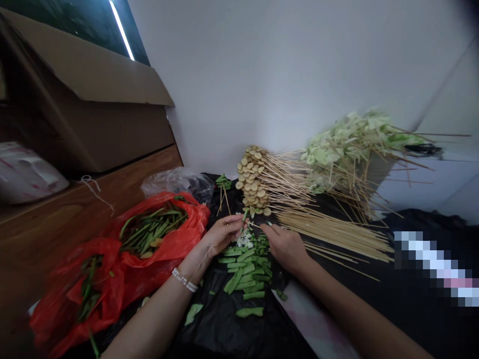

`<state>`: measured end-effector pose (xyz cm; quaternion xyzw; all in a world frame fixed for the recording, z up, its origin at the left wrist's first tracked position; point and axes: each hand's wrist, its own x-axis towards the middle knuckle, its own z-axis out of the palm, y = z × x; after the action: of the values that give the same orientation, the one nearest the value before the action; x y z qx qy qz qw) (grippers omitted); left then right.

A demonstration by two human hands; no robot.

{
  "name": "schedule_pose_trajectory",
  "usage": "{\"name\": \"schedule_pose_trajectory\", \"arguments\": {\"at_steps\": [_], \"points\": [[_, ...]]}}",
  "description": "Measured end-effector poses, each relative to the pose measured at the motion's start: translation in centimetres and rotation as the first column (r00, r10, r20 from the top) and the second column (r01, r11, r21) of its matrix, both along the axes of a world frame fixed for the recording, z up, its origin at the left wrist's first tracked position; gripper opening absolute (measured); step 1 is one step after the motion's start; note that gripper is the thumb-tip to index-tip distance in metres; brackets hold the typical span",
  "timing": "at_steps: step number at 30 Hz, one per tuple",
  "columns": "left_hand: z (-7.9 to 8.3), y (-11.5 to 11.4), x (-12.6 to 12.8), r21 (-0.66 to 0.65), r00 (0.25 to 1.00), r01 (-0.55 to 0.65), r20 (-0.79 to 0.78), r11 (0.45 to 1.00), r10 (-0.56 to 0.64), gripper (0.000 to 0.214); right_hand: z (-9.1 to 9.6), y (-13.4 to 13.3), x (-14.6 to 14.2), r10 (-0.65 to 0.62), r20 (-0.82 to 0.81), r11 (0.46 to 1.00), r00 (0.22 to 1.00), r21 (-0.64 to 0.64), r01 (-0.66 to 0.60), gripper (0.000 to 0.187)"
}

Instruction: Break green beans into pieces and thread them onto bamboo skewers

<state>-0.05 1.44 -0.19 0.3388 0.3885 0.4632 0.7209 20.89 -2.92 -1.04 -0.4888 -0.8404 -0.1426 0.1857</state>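
My left hand [225, 233] pinches a short piece of green bean [245, 216], held upright between thumb and fingers. From the right, my right hand [286, 245] closes on a thin wooden skewer [255, 226], its tip pointing at the bean piece. Whether the tip has entered the bean I cannot tell. Below both hands, cut green bean pieces [245, 274] lie in rows on black plastic sheeting [224, 329]. Small white bits [245, 239] lie among them. Just beyond my hands is a stack of skewered round pale slices [252, 179].
Bare skewers [337, 234] lie right of my hands, with skewered cabbage leaves [348, 139] behind them. At left, red plastic bags [194, 219] hold uncut beans. A few finished bean skewers [223, 184] lie near the wall [262, 75]. A cardboard box [119, 124] stands at upper left.
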Motion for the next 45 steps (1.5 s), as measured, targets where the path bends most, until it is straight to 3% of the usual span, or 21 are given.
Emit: {"name": "schedule_pose_trajectory", "arguments": {"at_steps": [15, 26, 34, 40, 45], "points": [[0.0, -0.1, 0.2, 0.012, 1.000, -0.023, -0.012, 1.000, 0.023, 0.030, 0.2, -0.1, 0.0, -0.024, -0.017, 1.000, 1.000, 0.004, 0.024, 0.034], [-0.1, -0.3, 0.8, 0.198, 0.982, -0.039, -0.175, 0.979, 0.075, 0.041, -0.3, 0.0, -0.1, -0.019, -0.059, 1.000, 0.998, -0.024, 0.017, 0.032], [-0.2, -0.2, 0.5, 0.069, 0.998, -0.024, -0.060, 0.997, 0.028, 0.035, -0.1, 0.0, -0.2, 0.033, -0.144, 0.999, 0.989, 0.039, -0.027, 0.027], [-0.2, 0.1, 0.2, 0.056, 0.992, -0.118, -0.039, 0.991, 0.120, 0.028, -0.7, 0.4, -0.2, 0.069, -0.227, 0.995, 0.971, 0.083, -0.052, 0.027], [-0.3, 0.1, 0.0, 0.049, 0.998, -0.060, -0.021, 0.997, 0.061, 0.028, -0.9, 0.2, -0.1, 0.073, -0.199, 0.995, 0.977, 0.078, -0.058, 0.026]]}}
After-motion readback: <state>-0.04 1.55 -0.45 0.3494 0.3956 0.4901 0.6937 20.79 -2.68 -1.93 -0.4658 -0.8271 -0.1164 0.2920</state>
